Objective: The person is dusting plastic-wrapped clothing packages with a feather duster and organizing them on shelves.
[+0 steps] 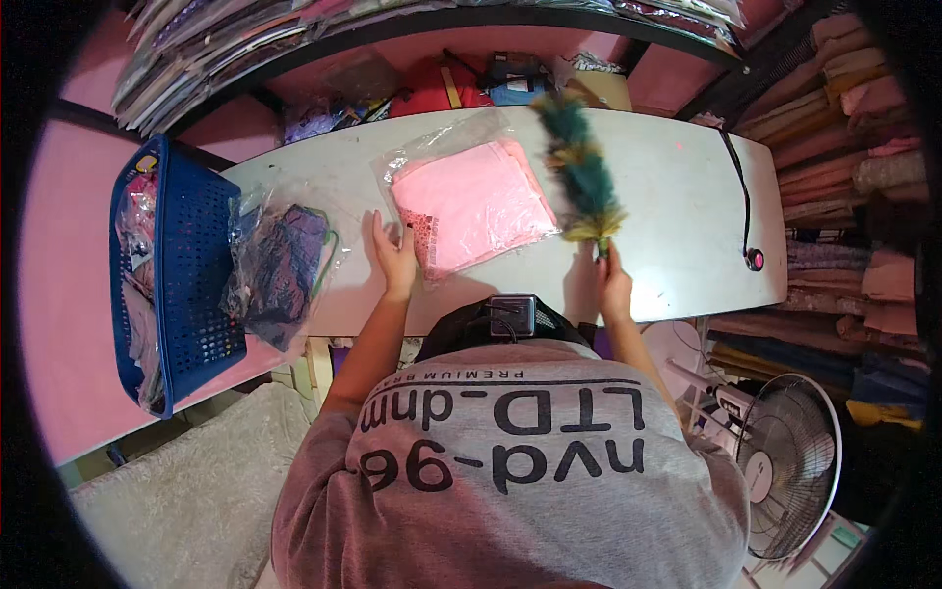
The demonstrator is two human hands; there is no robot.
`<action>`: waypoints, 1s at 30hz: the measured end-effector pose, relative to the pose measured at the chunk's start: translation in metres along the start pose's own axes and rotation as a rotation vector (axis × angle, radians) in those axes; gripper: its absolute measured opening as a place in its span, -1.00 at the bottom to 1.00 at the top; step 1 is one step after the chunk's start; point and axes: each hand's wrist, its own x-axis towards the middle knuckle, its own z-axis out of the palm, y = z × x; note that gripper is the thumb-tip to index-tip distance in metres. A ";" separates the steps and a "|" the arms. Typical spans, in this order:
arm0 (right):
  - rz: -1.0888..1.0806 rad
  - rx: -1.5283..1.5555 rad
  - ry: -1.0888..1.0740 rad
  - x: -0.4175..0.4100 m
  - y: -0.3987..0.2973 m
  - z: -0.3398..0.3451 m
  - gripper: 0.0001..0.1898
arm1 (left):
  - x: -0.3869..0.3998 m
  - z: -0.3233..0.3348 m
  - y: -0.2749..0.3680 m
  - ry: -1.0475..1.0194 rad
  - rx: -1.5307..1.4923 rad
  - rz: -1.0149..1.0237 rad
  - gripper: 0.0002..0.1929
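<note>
A folded pink cloth [471, 206] lies inside a clear plastic bag [423, 156] on the white table [677, 184]. At its lower left edge is my left hand [395, 254], fingers apart and holding nothing; whether it touches the plastic I cannot tell. My right hand [615, 287] grips the short handle of a feather duster [581, 169]. Green and yellow feathers, blurred, stand up from that hand beside the right edge of the bag. Left of my left hand, dark cloth in clear plastic [283, 258] rests against the basket.
A blue perforated basket [199, 272] with bagged goods stands at the left. Above the table's back edge runs a shelf [441, 33] of packed garments. A black cable [739, 184] crosses the right end. Folded fabrics [824, 177] and a fan [787, 467] are at the right.
</note>
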 end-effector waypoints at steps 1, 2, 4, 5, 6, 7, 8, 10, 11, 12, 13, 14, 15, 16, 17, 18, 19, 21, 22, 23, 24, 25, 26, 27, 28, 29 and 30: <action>0.022 0.013 0.053 0.004 0.003 -0.004 -0.55 | 0.007 0.002 -0.004 -0.005 0.003 0.005 -0.30; 0.022 0.045 0.051 0.005 0.007 -0.010 -0.55 | 0.015 0.002 -0.008 -0.047 -0.080 -0.098 -0.36; 0.057 0.077 0.012 0.006 0.015 -0.021 -0.55 | 0.036 0.000 -0.010 -0.092 -0.162 -0.197 -0.41; 0.062 0.079 0.018 0.003 0.019 -0.024 -0.55 | 0.048 -0.003 -0.007 -0.239 -0.190 -0.397 -0.47; 0.077 0.089 0.002 0.000 0.019 -0.027 -0.55 | 0.055 -0.004 -0.003 -0.384 -0.217 -0.597 -0.53; 0.092 0.099 -0.015 -0.003 0.019 -0.028 -0.55 | 0.056 -0.003 0.000 -0.387 -0.215 -0.593 -0.53; 0.198 0.095 -0.069 -0.006 0.018 -0.032 -0.56 | 0.057 -0.002 0.003 -0.390 -0.310 -0.649 -0.61; 0.171 0.169 0.001 -0.015 0.028 -0.029 -0.57 | 0.058 0.007 0.025 -0.408 -0.402 -0.701 -0.68; 0.142 0.238 0.062 -0.019 0.035 -0.026 -0.57 | 0.055 0.015 0.040 -0.367 -0.436 -0.697 -0.70; 0.144 0.243 0.069 -0.022 0.040 -0.023 -0.57 | 0.054 0.017 0.058 -0.322 -0.470 -0.690 -0.72; 0.167 0.282 0.085 -0.024 0.044 -0.020 -0.58 | 0.058 0.017 0.070 -0.326 -0.469 -0.684 -0.72; 0.190 0.321 0.101 -0.025 0.048 -0.019 -0.58 | 0.065 0.017 0.081 -0.338 -0.438 -0.553 -0.72; 0.185 0.325 0.100 -0.025 0.046 -0.019 -0.58 | 0.071 0.014 0.093 -0.342 -0.407 -0.422 -0.71; 0.202 0.335 0.093 -0.023 0.042 -0.023 -0.58 | 0.077 0.013 0.107 -0.339 -0.408 -0.418 -0.71; 0.219 0.345 0.085 -0.022 0.039 -0.026 -0.58 | 0.083 0.011 0.121 -0.317 -0.327 -0.150 -0.75; 0.213 0.345 0.086 -0.021 0.038 -0.030 -0.58 | 0.087 0.008 0.139 -0.290 -0.243 0.118 -0.79; 0.230 0.392 0.105 -0.021 0.039 -0.032 -0.57 | 0.086 0.007 0.159 -0.290 -0.245 0.118 -0.79; 0.250 0.436 0.125 -0.022 0.037 -0.037 -0.57 | 0.072 0.008 0.200 -0.201 0.396 0.410 -0.81; 0.294 0.478 0.131 -0.021 0.033 -0.040 -0.56 | 0.059 0.009 0.216 -0.253 0.513 0.422 -0.76; 0.339 0.520 0.137 -0.021 0.030 -0.041 -0.56 | 0.052 0.014 0.210 -0.248 0.515 0.419 -0.76; 0.343 0.557 0.144 -0.020 0.027 -0.041 -0.55 | 0.044 0.018 0.197 -0.263 0.596 0.695 -0.71; 0.339 0.555 0.138 -0.020 0.024 -0.040 -0.55 | 0.037 0.024 0.180 -0.281 0.673 0.971 -0.66; 0.318 0.590 0.139 -0.018 0.020 -0.039 -0.55 | 0.026 0.027 0.158 -0.345 0.739 0.944 -0.60; 0.303 0.623 0.148 -0.017 0.017 -0.037 -0.56 | 0.015 0.031 0.132 -0.416 0.798 0.916 -0.55; 0.302 0.621 0.142 -0.017 0.015 -0.034 -0.56 | 0.005 0.030 0.107 -0.415 0.800 0.911 -0.55; 0.268 0.610 0.139 -0.016 0.013 -0.031 -0.55 | -0.005 0.027 0.083 -0.619 0.868 0.813 -0.51; 0.236 0.599 0.136 -0.016 0.009 -0.029 -0.55 | -0.012 0.026 0.074 -0.824 0.928 0.706 -0.47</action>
